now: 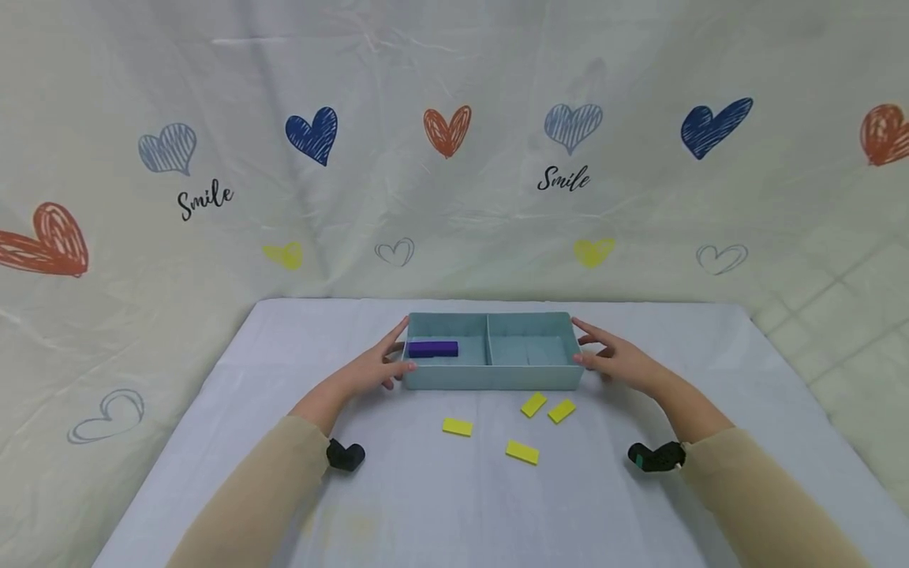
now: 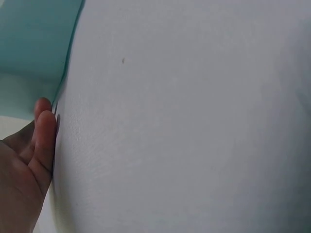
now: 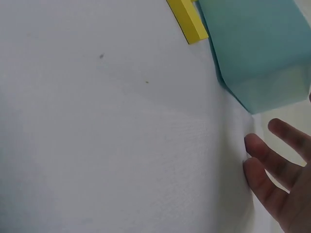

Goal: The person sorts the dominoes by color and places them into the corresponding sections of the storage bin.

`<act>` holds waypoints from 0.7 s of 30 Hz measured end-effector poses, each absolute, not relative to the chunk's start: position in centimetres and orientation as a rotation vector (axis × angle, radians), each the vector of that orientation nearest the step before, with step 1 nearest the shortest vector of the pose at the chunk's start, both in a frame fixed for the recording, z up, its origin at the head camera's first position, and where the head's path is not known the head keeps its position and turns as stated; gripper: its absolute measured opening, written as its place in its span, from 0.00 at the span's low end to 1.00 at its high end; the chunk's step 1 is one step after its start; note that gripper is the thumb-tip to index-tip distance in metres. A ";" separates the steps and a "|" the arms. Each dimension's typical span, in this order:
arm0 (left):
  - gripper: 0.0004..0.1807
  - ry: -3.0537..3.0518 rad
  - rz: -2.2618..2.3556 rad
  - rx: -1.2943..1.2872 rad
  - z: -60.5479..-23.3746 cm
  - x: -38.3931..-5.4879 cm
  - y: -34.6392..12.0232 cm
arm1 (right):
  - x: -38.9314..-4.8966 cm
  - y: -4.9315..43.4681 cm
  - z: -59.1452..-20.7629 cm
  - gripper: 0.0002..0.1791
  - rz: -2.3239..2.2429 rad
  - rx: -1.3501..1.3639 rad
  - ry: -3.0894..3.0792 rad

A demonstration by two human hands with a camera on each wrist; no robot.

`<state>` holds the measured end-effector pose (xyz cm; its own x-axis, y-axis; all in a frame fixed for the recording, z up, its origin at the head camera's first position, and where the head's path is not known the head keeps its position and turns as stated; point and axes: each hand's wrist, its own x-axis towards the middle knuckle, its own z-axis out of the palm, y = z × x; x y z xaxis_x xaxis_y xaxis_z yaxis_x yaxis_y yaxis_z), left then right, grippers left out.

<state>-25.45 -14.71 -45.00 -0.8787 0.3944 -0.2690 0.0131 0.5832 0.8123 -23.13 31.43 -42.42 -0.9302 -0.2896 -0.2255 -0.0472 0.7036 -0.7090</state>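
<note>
A light teal box (image 1: pixel 493 379) with two compartments stands at the back of the table. In its left compartment lies a purple block (image 1: pixel 433 349). At the box's left end is my left hand (image 1: pixel 365 371), index finger stretched toward the back corner and thumb at the front one. My right hand (image 1: pixel 621 363) mirrors it at the right end, fingers spread, thumb tip at the rim. In the right wrist view, the lower fingers (image 3: pixel 265 182) hang relaxed beside the teal box (image 3: pixel 262 53). The left wrist view has loosely bent fingers (image 2: pixel 45 136) just below the box's corner.
Several yellow blocks (image 1: pixel 521 452) lie on the white-covered table (image 1: pixel 426 513) in front of the box, two of them close to its front wall. Behind the table hangs a pale sheet (image 1: pixel 490 213) printed with hearts. Both wrists carry black devices (image 1: pixel 346 455).
</note>
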 end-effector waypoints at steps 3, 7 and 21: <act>0.49 2.390 1.226 0.329 -45.1 -25.5 -14.8 | -23.3 31.4 -42.6 0.46 -1.083 -0.267 2.579; 0.48 2.388 1.233 0.329 -45.2 -25.6 -14.9 | -23.5 31.4 -42.7 0.47 -1.079 -0.278 2.571; 0.48 2.395 1.223 0.338 -44.8 -25.3 -14.9 | -24.0 31.7 -43.1 0.49 -1.099 -0.303 2.518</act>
